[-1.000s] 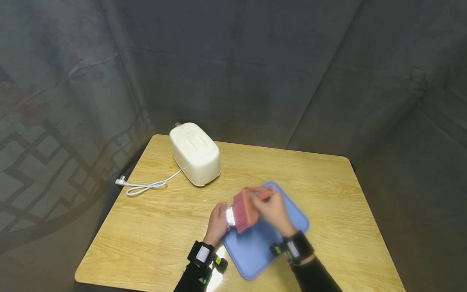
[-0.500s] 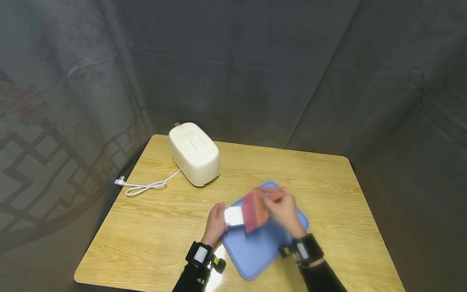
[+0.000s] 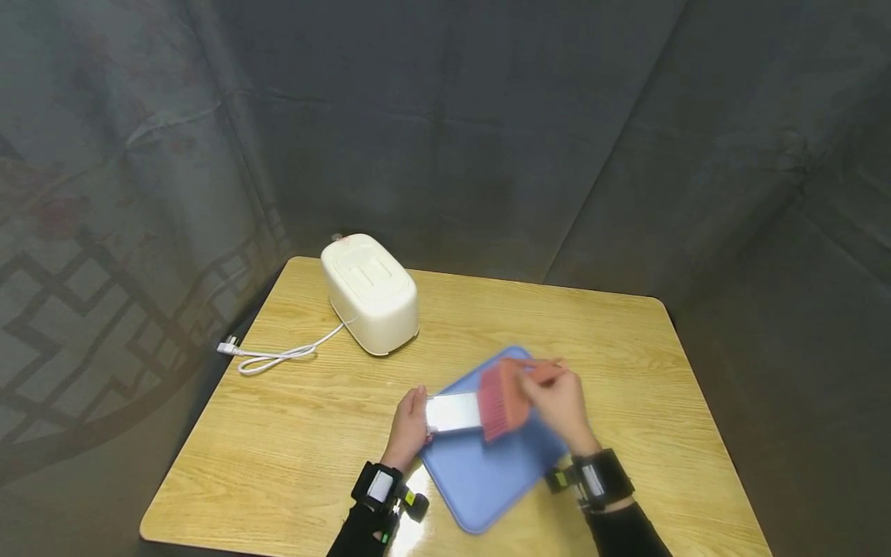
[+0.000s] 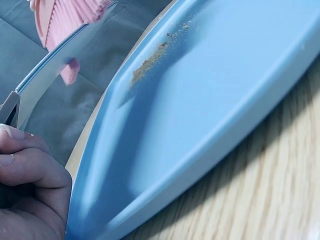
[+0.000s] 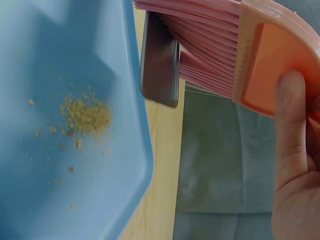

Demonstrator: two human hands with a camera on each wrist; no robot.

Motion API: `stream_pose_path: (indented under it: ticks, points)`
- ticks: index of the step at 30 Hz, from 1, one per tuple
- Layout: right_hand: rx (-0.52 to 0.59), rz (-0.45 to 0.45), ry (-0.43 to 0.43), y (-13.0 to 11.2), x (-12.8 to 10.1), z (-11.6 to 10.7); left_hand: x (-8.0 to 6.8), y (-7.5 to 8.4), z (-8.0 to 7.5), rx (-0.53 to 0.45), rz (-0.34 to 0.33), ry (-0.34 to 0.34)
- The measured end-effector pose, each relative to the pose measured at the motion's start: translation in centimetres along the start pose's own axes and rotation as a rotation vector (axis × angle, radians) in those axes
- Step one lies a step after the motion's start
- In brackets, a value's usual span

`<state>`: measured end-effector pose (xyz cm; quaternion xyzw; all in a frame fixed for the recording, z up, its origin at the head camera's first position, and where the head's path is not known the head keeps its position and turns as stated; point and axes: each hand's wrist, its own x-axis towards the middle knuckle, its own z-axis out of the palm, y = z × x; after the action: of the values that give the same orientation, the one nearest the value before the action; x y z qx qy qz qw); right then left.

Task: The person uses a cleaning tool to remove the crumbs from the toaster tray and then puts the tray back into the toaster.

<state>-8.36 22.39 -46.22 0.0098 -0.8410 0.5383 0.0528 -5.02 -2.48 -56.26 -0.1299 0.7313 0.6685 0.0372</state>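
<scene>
My left hand point(image 3: 407, 429) grips the near end of a flat, shiny metal crumb tray point(image 3: 452, 412), raised over a blue plastic tray point(image 3: 480, 483). An orange cleaning brush with pink bristles point(image 3: 496, 402) is in my right hand point(image 3: 562, 406), its handle pinched between thumb and fingers. The bristles lie against the crumb tray's far end; in the right wrist view they spread over the edge of the metal point(image 5: 160, 70). Brown crumbs point(image 5: 87, 116) lie in a small heap on the blue tray, with loose specks around them.
A cream toaster point(image 3: 372, 290) stands at the back left of the wooden table point(image 3: 278, 456). Its white cord point(image 3: 278, 356) lies looped beside it, and the plug point(image 3: 228, 346) reaches the table's left edge. Dark cloth point(image 3: 445, 155) hangs behind.
My right hand has drawn the brush rightward along the crumb tray, uncovering more of the metal. My left hand has shifted only slightly left and keeps its grip.
</scene>
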Motion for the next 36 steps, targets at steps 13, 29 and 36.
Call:
stream_pose_path:
  ticks: [13, 29, 36]
  points:
    - [-0.046, -0.006, 0.041, 1.0, 0.2, -1.6, 0.1, -0.2, -0.6, 0.004, -0.005, -0.009]
    - [-0.015, 0.027, 0.085, 1.4, 0.3, -2.6, 0.1, -0.2, -0.9, 0.008, -0.015, -0.009]
    - [-0.037, 0.046, 0.096, 1.5, 0.2, -2.6, 0.0, 0.0, -0.8, -0.007, -0.003, 0.004]
